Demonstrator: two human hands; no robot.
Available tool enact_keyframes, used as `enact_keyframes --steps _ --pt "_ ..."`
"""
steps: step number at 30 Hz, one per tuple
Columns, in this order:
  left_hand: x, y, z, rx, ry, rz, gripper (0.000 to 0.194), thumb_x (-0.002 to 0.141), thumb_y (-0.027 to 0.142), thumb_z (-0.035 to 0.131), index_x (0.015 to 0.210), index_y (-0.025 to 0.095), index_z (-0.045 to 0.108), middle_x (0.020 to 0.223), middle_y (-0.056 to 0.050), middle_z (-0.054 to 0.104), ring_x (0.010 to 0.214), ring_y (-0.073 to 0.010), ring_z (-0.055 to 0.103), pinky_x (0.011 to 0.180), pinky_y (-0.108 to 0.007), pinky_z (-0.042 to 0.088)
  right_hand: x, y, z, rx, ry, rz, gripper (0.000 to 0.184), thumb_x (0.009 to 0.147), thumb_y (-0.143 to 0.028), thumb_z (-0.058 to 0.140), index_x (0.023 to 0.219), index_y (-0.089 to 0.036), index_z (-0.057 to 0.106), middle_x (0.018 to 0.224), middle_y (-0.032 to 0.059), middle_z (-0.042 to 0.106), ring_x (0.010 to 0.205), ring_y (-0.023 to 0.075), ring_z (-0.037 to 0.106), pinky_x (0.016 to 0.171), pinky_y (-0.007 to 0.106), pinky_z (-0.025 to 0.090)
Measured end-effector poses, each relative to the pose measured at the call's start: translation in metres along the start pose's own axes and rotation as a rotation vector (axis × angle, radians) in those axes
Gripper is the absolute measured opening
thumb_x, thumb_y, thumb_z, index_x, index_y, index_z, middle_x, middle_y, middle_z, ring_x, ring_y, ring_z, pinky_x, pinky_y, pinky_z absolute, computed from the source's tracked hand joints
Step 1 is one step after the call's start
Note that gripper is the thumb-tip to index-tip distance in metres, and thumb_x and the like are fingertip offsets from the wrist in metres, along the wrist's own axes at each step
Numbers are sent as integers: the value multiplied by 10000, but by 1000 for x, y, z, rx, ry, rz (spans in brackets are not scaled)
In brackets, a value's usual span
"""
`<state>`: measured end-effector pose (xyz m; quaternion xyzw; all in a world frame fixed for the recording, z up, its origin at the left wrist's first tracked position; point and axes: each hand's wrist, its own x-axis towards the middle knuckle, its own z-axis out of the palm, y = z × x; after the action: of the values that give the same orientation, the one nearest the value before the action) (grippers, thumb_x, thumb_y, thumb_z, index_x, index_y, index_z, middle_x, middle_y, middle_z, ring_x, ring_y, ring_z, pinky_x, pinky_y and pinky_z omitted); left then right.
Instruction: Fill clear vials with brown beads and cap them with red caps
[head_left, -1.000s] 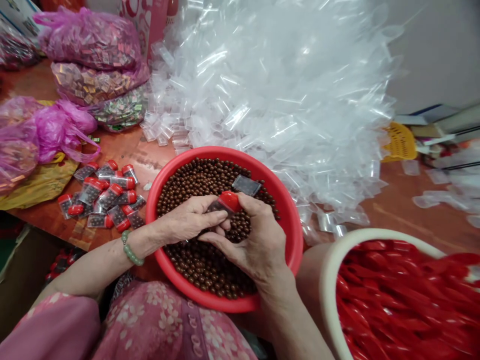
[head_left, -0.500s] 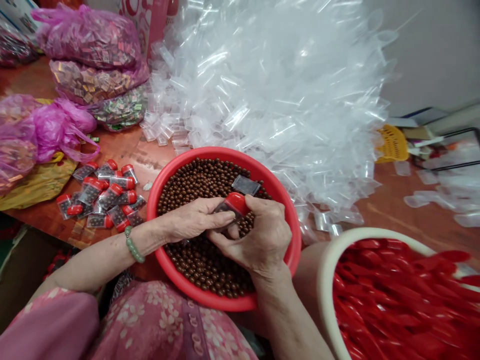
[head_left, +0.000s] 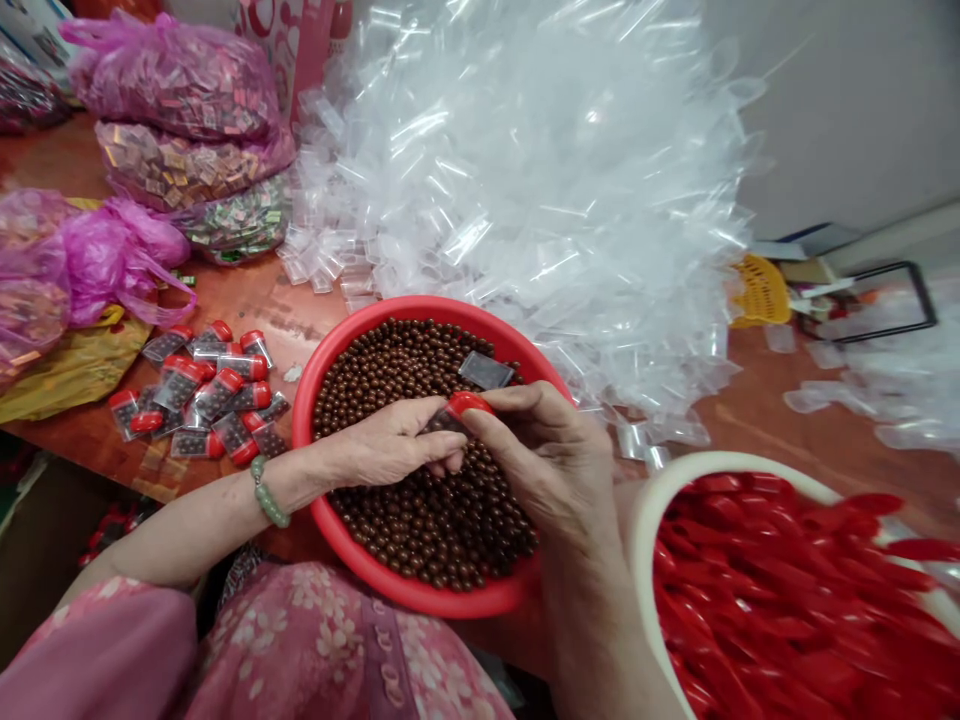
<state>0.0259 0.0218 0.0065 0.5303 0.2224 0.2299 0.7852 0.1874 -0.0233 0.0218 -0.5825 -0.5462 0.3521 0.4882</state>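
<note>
My left hand [head_left: 397, 437] is closed round a small clear plastic container [head_left: 444, 420] with dark balls inside and a red cap [head_left: 470, 403] on its right end. The fingers of my right hand [head_left: 551, 440] are at that red cap, thumb below and forefinger above. Both hands are over a red basin [head_left: 305, 400] of shiny brown balls [head_left: 442, 545]. A clear flat container [head_left: 486, 371] without a red cap lies on the balls just beyond my hands.
Capped containers [head_left: 217, 395] lie heaped left of the basin. A large pile of clear empty containers [head_left: 525, 180] rises behind it. At the right stands a cream tub [head_left: 646, 540] of red caps [head_left: 795, 600]. Pink bags [head_left: 180, 80] of small packets sit at the far left.
My right hand has opened out from its curled grip and shifted slightly right, still at the red cap. My left hand keeps the container, which has moved a little left.
</note>
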Motion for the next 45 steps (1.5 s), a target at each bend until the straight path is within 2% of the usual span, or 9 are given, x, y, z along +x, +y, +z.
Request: enact_keyframes --steps 4,8,17,20,30,37,39,43,45 --pt "1 1 2 33 42 5 107 897 215 486 811 150 493 742 9 523 681 -87 476 699 -259 405 -2 2 17 223 140 101 155 743 -284 790 789 -213 659 775 -21 724 641 113 661 614 238 543" --pt "0 1 2 32 64 -8 105 899 195 482 804 151 492 733 13 521 678 -85 473 696 -259 405 -5 4 22 208 217 110 151 733 -274 798 783 -210 669 781 -23 725 692 112 675 673 239 553" --pt "-1 -1 -1 -42 -4 -4 129 913 271 498 893 144 481 766 7 521 686 -88 499 682 -252 436 -6 4 -1 -316 -6 -125 193 850 -295 679 1033 -232 674 927 16 721 767 155 673 682 292 537" --pt "0 -1 -1 26 -22 27 123 926 260 478 874 148 482 772 8 517 695 -86 491 697 -249 431 -4 3 -4 -215 -62 -66 264 875 -297 649 1135 -254 669 1041 29 718 870 168 682 733 302 544" --pt "0 7 0 216 -76 -55 137 932 195 444 802 161 471 744 19 499 692 -95 472 691 -255 410 0 3 -11 -12 -134 19 193 789 -219 741 968 -288 760 890 -12 740 809 149 682 736 278 537" --pt "-2 4 -2 154 -73 -70 171 929 268 488 800 156 477 728 21 508 675 -96 477 678 -257 414 -7 4 -11 -205 -152 -164 229 858 -230 667 1077 -268 721 982 28 733 893 182 683 815 339 557" --pt "-3 3 -3 68 -75 -49 229 909 358 541 828 149 494 732 20 522 670 -96 486 666 -255 417 -10 0 -8 -340 -178 -275 331 875 -274 647 1206 -259 656 1071 66 711 978 215 667 871 383 547" --pt "-2 4 0 -128 -21 -50 414 801 528 661 839 144 511 737 21 542 665 -85 501 652 -240 415 -19 -4 4 -704 -135 -444 825 772 -484 719 1455 -163 382 1256 194 601 1125 346 580 932 529 500" --pt "-1 4 3 -231 1 -76 461 753 555 703 829 144 508 725 23 551 652 -79 512 643 -233 419 -22 -2 11 -842 -56 -499 880 774 -471 705 1482 -132 305 1251 220 587 1095 373 576 903 559 491"
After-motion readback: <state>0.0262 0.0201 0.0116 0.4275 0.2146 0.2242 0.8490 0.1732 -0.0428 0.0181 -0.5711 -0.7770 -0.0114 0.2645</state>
